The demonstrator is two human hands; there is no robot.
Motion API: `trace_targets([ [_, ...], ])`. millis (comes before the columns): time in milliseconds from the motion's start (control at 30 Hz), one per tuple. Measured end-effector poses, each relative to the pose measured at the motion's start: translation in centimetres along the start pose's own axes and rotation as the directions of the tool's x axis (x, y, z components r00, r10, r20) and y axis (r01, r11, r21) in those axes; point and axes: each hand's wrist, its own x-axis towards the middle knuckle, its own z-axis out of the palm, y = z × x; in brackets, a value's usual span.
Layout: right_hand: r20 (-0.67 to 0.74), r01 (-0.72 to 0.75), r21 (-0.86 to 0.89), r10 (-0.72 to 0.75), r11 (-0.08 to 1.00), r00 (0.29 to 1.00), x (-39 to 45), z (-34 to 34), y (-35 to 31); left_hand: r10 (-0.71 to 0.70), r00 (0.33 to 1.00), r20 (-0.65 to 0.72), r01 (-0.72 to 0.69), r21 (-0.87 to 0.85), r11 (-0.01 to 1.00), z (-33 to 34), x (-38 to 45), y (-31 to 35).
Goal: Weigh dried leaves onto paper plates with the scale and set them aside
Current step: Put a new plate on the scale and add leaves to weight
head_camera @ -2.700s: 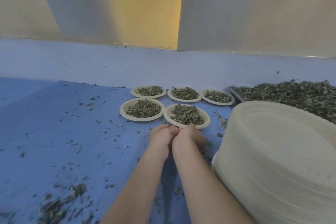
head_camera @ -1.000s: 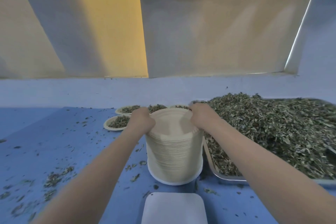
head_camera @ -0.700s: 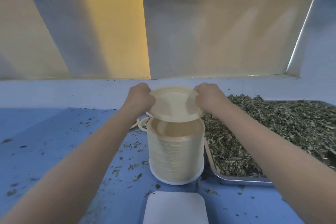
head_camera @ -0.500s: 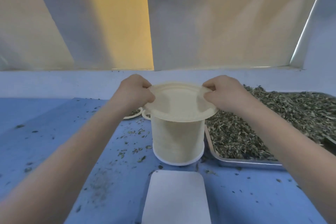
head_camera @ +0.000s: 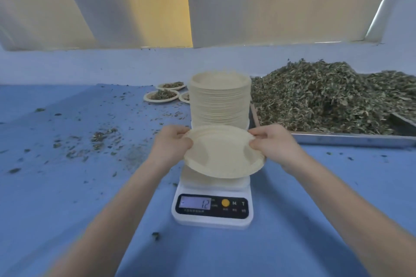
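I have one empty paper plate (head_camera: 221, 153) over the scale (head_camera: 212, 208), my left hand (head_camera: 172, 147) and right hand (head_camera: 275, 146) each pinching an opposite rim, and I cannot tell if it touches the platform. Half a second ago it was up over the plate stack (head_camera: 220, 99); now it sits lower and nearer me. Behind, the metal tray (head_camera: 351, 139) is heaped with dried leaves (head_camera: 326, 99), filled plates (head_camera: 161, 95) sit back left, and the blue tabletop (head_camera: 45, 186) holds only crumbs.

My scale (head_camera: 212, 208) display reads "12" with a dash at left. Button labels beside it: "M" and "T". Small print below the display is illegible.
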Motion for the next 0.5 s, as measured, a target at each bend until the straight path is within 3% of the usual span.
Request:
trace_targets([
  [233, -0.091, 0.009, -0.144, -0.022, 0.99, 0.996, 0.7, 2.4, 1.9, -0.049, 0.999, -0.011, 0.049, -0.026, 0.998, 1.8, 0.6, -2.5],
  [333, -0.108, -0.002, 0.026, 0.005, 1.0, 0.994, 1.0, 2.6, 2.4, -0.079, 0.996, -0.032, 0.076, -0.092, 0.993, 1.7, 0.9, -3.5],
  [500, -0.096, -0.044, 0.325, 0.079, 0.945, 0.992, 1.1, 2.4, 3.3, -0.252, 0.968, -0.004, 0.222, -0.463, 0.858, 0.7, 0.7, -4.1],
])
